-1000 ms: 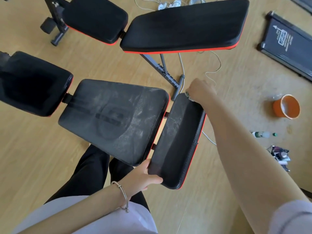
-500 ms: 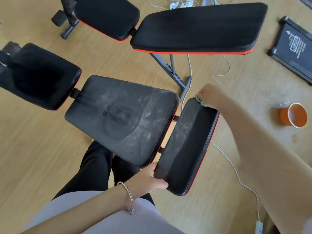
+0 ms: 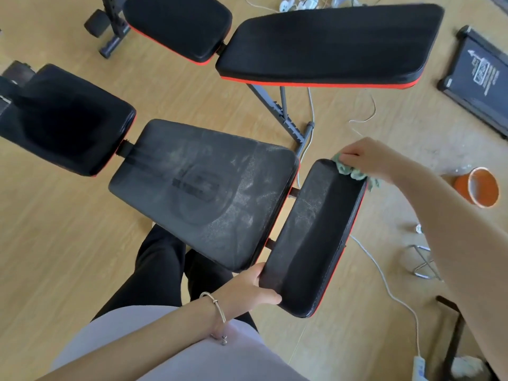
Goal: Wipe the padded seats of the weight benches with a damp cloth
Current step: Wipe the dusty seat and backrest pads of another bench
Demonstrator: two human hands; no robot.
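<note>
While the left hand (image 3: 247, 292) grips the near corner of the small seat pad (image 3: 310, 237), the right hand (image 3: 368, 158) holds a bunched green cloth (image 3: 350, 170) against that pad's far edge, fingers curled round it. Dusty back pad (image 3: 203, 188) sits just left of both hands. Orange cup (image 3: 482, 188) stands on the floor, right of the right hand. Second bench's black pad (image 3: 324, 42) lies beyond it.

The right hand (image 3: 365, 158) hides most of the crumpled green cloth (image 3: 347, 169). Fingers of the left hand (image 3: 247, 292) vanish under the black padded seat (image 3: 310, 237).
</note>
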